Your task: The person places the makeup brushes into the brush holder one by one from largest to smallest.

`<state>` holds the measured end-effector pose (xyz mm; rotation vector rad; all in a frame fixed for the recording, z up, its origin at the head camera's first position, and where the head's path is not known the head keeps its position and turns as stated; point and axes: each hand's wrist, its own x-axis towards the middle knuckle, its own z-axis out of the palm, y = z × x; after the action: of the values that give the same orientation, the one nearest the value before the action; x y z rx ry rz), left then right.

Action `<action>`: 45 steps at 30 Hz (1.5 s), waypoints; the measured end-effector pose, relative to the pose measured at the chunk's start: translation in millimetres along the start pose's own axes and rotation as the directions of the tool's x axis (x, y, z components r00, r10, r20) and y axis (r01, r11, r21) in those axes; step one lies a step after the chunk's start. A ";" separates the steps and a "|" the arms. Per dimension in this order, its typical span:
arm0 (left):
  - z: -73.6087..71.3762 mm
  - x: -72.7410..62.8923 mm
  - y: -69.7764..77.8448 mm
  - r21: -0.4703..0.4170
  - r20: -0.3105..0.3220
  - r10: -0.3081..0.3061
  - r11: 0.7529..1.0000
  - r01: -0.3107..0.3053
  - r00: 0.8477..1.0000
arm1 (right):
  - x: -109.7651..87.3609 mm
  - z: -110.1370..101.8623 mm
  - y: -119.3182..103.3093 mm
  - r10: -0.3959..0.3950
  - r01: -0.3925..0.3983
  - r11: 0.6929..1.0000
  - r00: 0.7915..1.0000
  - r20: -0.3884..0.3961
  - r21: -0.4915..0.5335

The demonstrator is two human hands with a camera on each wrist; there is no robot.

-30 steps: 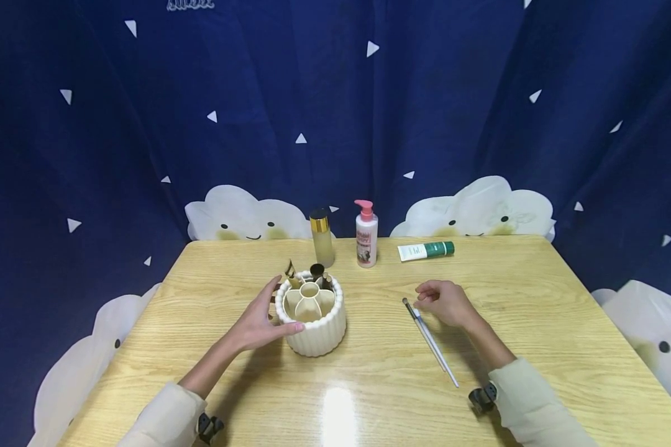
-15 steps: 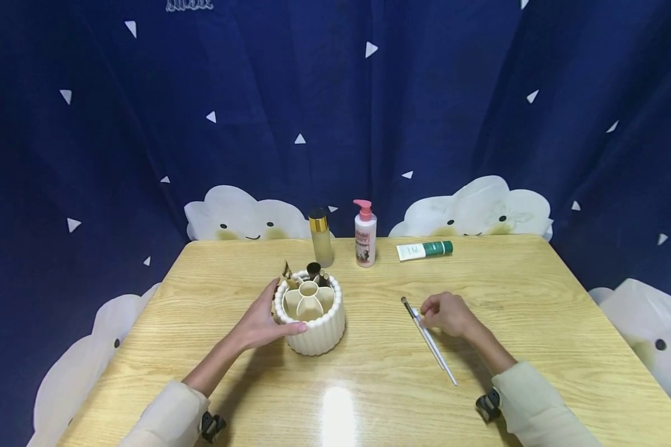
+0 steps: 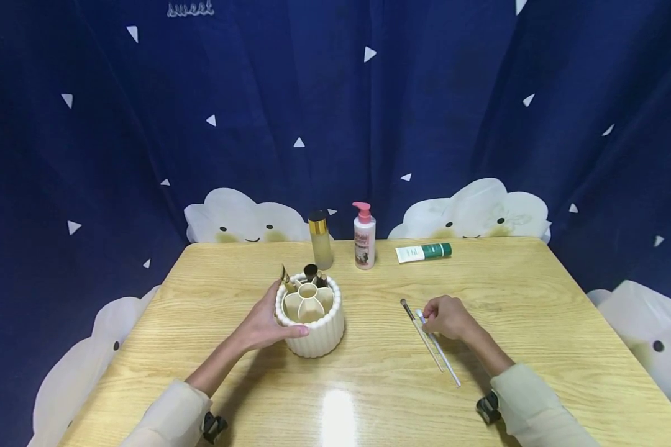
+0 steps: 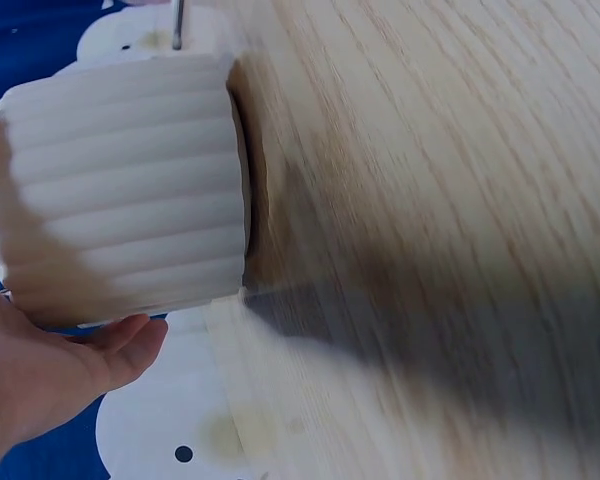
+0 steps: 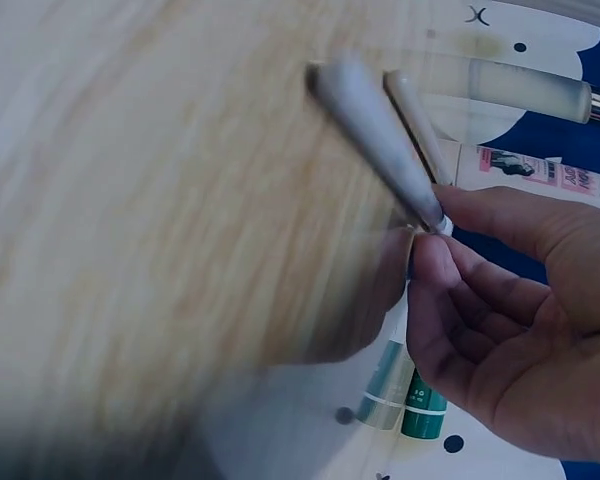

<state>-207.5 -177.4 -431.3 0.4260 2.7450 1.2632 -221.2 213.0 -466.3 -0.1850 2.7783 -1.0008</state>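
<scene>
One white-handled makeup brush, right of the ribbed organizer, is pinched in our right fingers; we judge it light, stiff, best gripped mid-handle. Our left fingers cup the organizer widely.

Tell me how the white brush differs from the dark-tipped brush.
The white brush is pinched by the right hand; the dark-tipped brush lies unheld on the table. The white brush looks pale along its visible length; the dark-tipped brush has a dark upper end and a paler handle. Both are slim and slant similarly.
</scene>
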 end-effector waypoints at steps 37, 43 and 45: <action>-2.6 -9.0 2.5 0.006 0.021 -0.010 1.000 0.010 1.000 | 0.8 -16.3 -46.3 -0.170 0.205 0.973 0.950 -0.264 0.110; -3.0 -11.2 2.9 0.021 0.031 -0.050 0.999 0.049 0.998 | -0.1 -16.1 -63.5 -0.212 0.279 0.945 0.919 -0.333 0.169; -3.0 -11.6 2.7 0.027 0.034 -0.056 0.998 0.055 0.998 | 0.0 -16.4 -68.6 -0.220 0.295 0.939 0.911 -0.350 0.176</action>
<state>-196.4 -181.2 -427.7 0.3672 2.7274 1.1971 -220.9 170.6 -409.9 -0.3997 2.9495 -1.5327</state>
